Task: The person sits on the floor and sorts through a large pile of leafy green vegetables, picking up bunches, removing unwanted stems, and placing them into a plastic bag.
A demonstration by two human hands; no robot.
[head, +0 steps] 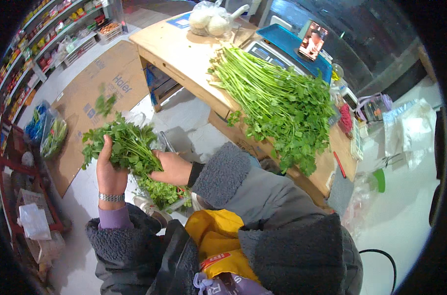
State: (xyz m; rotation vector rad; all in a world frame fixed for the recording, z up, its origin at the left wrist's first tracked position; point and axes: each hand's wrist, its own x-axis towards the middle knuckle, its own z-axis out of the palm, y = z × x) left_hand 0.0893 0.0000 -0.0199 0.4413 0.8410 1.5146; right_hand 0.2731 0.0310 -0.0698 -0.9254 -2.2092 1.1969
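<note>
My right hand (173, 167) grips a bunch of leafy green herbs (129, 143), which looks like cilantro, by its stems. My left hand (111, 166) is against the leafy end, thumb raised and the other fingers partly hidden behind the leaves. Just beyond it, a blurred sprig (105, 105) is in the air over the flattened cardboard. Below my hands, more loose greens (164, 191) lie in a container near my feet. On the wooden table (160, 40) to the right lies a large pile of the same long-stemmed herbs (271, 99), leaves towards me.
A weighing scale with a blue tray (282, 38) and a propped phone (313, 40) stand behind the pile. A plastic bag of round pale vegetables (210, 22) is at the table's far end. A red pen (339, 165) lies near the edge. Bagged greens (54, 134) rest on flattened cardboard (72, 147).
</note>
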